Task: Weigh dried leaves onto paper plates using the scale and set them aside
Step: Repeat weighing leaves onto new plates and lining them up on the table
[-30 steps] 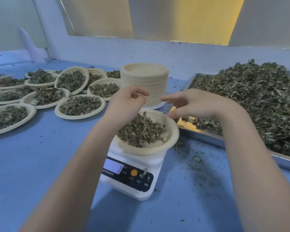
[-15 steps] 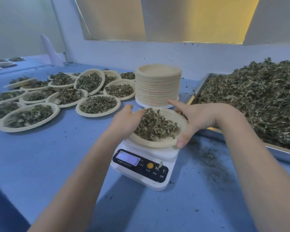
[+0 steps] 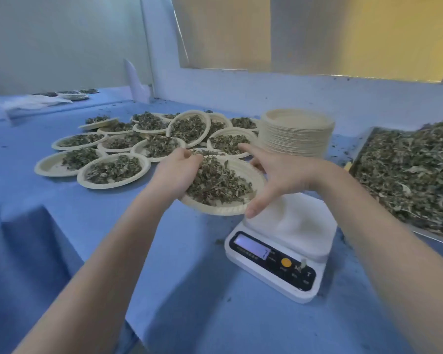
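Observation:
A paper plate filled with dried leaves hangs in the air, up and to the left of the white scale. My left hand grips its left rim, and my right hand grips its right rim with the thumb on the near edge. The scale's platform is bare and its display is lit. Several filled plates lie on the blue table to the left.
A tall stack of unused paper plates stands behind the scale. A metal tray heaped with dried leaves sits at the right. Leaf crumbs dot the table around the scale. More plates lie far back left.
Both hands took hold of the filled plate and lifted it off the scale, carrying it left toward the other filled plates. The view has turned left.

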